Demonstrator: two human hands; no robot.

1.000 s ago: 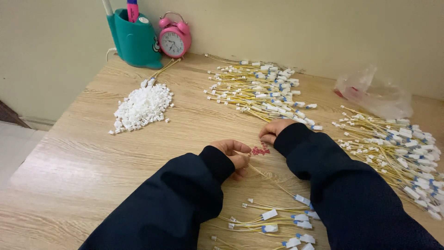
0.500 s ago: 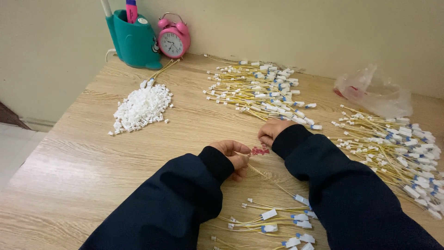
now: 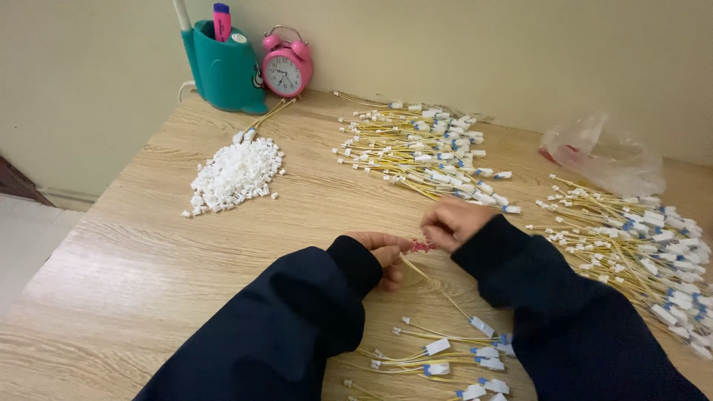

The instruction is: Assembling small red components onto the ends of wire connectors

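We're at a light wood-grain table (image 3: pixel 148 260), both dark navy sleeves (image 3: pixel 297 327) reaching in from the bottom edge

Biggest pile: yellow wire leads with white and blue end tags (image 3: pixel 639 245), spread along the right side. Second pile of the same leads (image 3: pixel 423 152) sits at the far centre, well apart from the first. A smaller loose batch of leads (image 3: pixel 445 360) lies between our forearms, near the bottom edge

Heap of small white plastic connector housings (image 3: pixel 234 174) on the left, apart from the wires. Behind it by the wall, a teal pen holder (image 3: pixel 223 70) with a pink alarm clock (image 3: pixel 286 68) just beside it. Crumpled clear plastic bag (image 3: pixel 605 156) at far right

Our left hand (image 3: pixel 382 249) and right hand (image 3: pixel 453 223) meet mid-table, fingers narrow, pinched together on a small pink piece (image 3: pixel 421 245) held between them just above the table. One yellow lead (image 3: pixel 438 286) trails from that pinch down toward the small batch. Can't tell which hand carries the lead itself
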